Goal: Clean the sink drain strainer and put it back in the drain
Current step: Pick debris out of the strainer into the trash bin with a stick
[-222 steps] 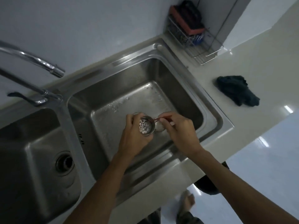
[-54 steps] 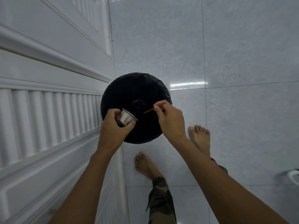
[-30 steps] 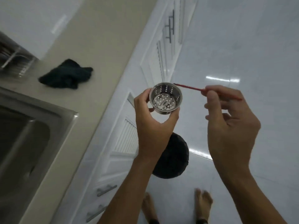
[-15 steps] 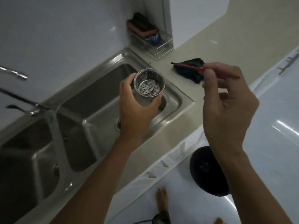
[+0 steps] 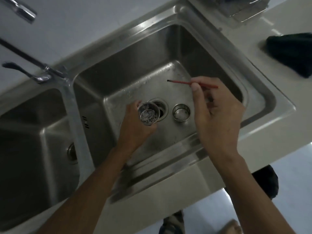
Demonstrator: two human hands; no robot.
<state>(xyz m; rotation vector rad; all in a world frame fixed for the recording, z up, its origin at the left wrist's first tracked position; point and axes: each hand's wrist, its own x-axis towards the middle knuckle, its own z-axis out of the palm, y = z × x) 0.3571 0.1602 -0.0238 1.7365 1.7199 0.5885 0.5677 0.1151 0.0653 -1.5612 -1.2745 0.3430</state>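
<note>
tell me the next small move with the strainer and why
Probably lower the strainer a little to the right and seat it in the drain. The left hand holds it just over the open drain's left edge, mouth up, with no obvious debris inside, though the view is blurred. The right hand holds only the red stick, clear of the drain.

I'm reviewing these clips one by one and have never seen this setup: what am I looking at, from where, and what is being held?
No machine here: a camera on a person's head looks down at their two bare hands over a steel double sink. The left hand holds the perforated drain strainer just above the open drain. The right hand pinches a thin red stick in its fingers. A small round metal cup sits on the basin floor beside the drain. A dark cloth lies on the counter.
</note>
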